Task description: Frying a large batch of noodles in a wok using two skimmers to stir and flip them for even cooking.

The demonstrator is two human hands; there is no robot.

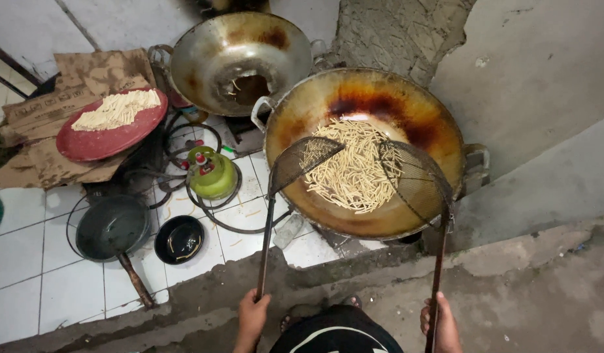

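Left hand (251, 316) is closed on a long skimmer (301, 159); right hand (440, 322) is closed on another (416, 173); both mesh scoops hang over pale sticks (354, 171) frying in a wok (315, 104); none lifted yet; more wait on a red tray (86, 147).

Strips (354, 167) in near wok (439, 124); gas cylinder (212, 173) left.

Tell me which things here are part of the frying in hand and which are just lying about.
In use:
- left hand holding left mesh skimmer
- right hand holding right mesh skimmer
- big wok of oil
- pale strips frying in it

Lying about:
- empty second wok
- red tray of raw strips
- green gas cylinder
- dark pan
- black bowl
- cardboard
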